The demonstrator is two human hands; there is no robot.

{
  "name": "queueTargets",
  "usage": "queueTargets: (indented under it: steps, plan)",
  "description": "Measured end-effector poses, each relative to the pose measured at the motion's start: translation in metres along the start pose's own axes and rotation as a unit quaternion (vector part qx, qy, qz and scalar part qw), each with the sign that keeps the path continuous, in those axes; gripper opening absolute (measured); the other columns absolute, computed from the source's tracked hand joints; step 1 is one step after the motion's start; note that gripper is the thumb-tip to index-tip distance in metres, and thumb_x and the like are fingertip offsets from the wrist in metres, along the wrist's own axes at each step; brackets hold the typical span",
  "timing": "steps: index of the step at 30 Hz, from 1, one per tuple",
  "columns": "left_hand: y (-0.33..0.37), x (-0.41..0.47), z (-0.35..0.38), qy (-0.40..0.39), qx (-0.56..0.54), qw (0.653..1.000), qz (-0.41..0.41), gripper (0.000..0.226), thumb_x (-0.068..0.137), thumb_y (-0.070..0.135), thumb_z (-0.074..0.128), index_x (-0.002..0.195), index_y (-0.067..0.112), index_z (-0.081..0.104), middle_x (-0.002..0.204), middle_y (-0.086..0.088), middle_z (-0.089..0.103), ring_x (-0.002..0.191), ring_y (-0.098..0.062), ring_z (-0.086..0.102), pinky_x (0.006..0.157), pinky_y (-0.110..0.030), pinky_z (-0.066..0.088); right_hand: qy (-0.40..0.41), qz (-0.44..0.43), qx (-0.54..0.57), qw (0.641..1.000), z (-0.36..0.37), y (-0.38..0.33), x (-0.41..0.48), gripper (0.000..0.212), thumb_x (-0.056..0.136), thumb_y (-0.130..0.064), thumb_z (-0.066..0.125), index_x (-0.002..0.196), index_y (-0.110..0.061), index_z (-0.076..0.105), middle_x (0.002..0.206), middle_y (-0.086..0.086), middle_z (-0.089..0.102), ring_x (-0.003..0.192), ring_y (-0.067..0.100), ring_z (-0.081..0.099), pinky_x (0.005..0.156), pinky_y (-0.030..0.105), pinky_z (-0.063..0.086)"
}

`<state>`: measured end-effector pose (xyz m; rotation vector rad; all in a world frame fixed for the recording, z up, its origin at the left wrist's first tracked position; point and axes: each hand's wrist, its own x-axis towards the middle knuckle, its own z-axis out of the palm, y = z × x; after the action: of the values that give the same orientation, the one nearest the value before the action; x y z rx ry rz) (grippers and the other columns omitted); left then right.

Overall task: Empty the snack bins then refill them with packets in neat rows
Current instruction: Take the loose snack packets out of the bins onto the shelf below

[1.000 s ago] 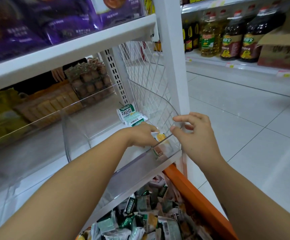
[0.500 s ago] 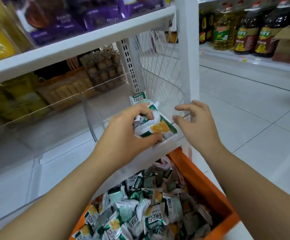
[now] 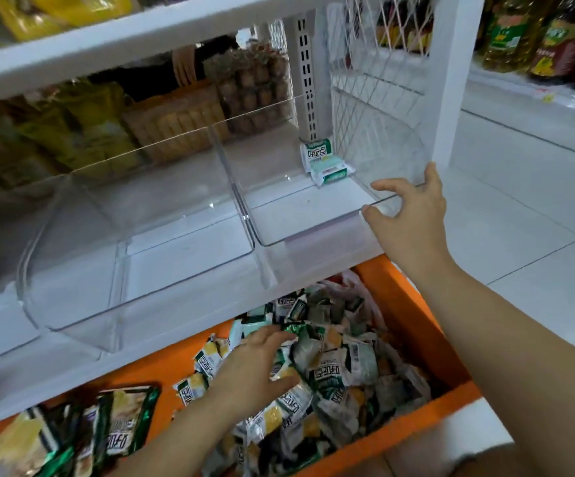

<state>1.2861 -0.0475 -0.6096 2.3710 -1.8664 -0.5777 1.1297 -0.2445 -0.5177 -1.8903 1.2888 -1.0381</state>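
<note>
Over on the left of the frame, the clear plastic snack bin [image 3: 162, 242] on the white shelf [image 3: 72, 370] has nothing in it, so the emptying part looks done there. Lower centre, the left hand [image 3: 255, 366] is down in the orange plastic crate [image 3: 416, 325], fingers spread loosely over the heap of small green-and-white snack packets [image 3: 330, 370], not closed round any of them yet. Moving right, the second clear plastic bin [image 3: 296, 215] only has a little stack of packets [image 3: 323, 163] tucked in its back right corner, one standing up and the others lying flat in front of it. The right hand [image 3: 413, 215] has thumb and fingers curled on that bin's front right corner rim, steadying it I guess. My read: the refill has barely started. Next move needs the left hand to close on a handful, lift it into the right bin and line the packets up beside the stack, edges matched, or the rows go messy fast.
</note>
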Motion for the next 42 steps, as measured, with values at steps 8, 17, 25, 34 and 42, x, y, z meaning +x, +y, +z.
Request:
queueTargets:
  steps: [8, 17, 25, 34, 42]
  plan:
    - [0.069, 0.013, -0.116, 0.174, -0.155, 0.951, 0.202, 0.019, 0.091, 0.027, 0.062, 0.108, 0.034, 0.063, 0.101, 0.02, 0.063, 0.094, 0.004, 0.06, 0.084, -0.016, 0.049, 0.045, 0.011, 0.031, 0.998, -0.014, 0.008, 0.015, 0.025, 0.085, -0.021, 0.069, 0.109, -0.021, 0.066, 0.141, 0.004, 0.032, 0.135, 0.02, 0.031, 0.096, 0.011, 0.019]
    - [0.094, 0.19, -0.197, 0.127, -0.16, 0.976, 0.069, 0.034, 0.089, 0.021, 0.065, 0.122, 0.015, 0.06, 0.112, 0.002, 0.061, 0.095, -0.008, 0.059, 0.079, -0.015, 0.041, 0.101, 0.037, 0.123, 0.987, -0.023, 0.03, 0.039, 0.018, 0.088, -0.015, 0.064, 0.101, -0.029, 0.065, 0.124, -0.005, 0.037, 0.115, 0.002, 0.04, 0.108, 0.034, 0.038]
    - [0.068, 0.288, -0.182, 0.043, 0.056, 0.998, 0.0, 0.076, 0.082, 0.03, 0.073, 0.146, 0.018, 0.034, 0.151, -0.01, 0.033, 0.139, -0.026, 0.028, 0.107, -0.028, 0.027, 0.075, 0.021, 0.154, 0.985, -0.027, 0.049, 0.05, 0.013, 0.089, -0.02, 0.064, 0.087, -0.033, 0.065, 0.129, -0.007, 0.049, 0.124, 0.002, 0.041, 0.106, 0.031, 0.037]
    - [0.063, 0.317, -0.166, 0.107, 0.241, 0.964, -0.036, 0.066, 0.069, 0.05, 0.074, 0.128, 0.038, 0.048, 0.123, -0.008, 0.052, 0.111, -0.029, 0.049, 0.093, -0.036, 0.043, 0.078, 0.042, 0.19, 0.978, -0.023, 0.055, 0.054, 0.013, 0.088, -0.02, 0.065, 0.085, -0.032, 0.067, 0.119, -0.008, 0.053, 0.124, 0.0, 0.04, 0.101, 0.025, 0.037]
    - [0.07, 0.291, -0.17, 0.087, 0.222, 0.971, 0.015, 0.032, 0.075, 0.034, 0.071, 0.103, 0.021, 0.064, 0.103, -0.008, 0.057, 0.098, -0.027, 0.053, 0.072, -0.029, 0.042, 0.064, 0.064, 0.177, 0.98, -0.026, 0.05, 0.052, 0.011, 0.09, -0.02, 0.062, 0.089, -0.029, 0.068, 0.129, -0.007, 0.052, 0.12, -0.008, 0.034, 0.107, 0.027, 0.034]
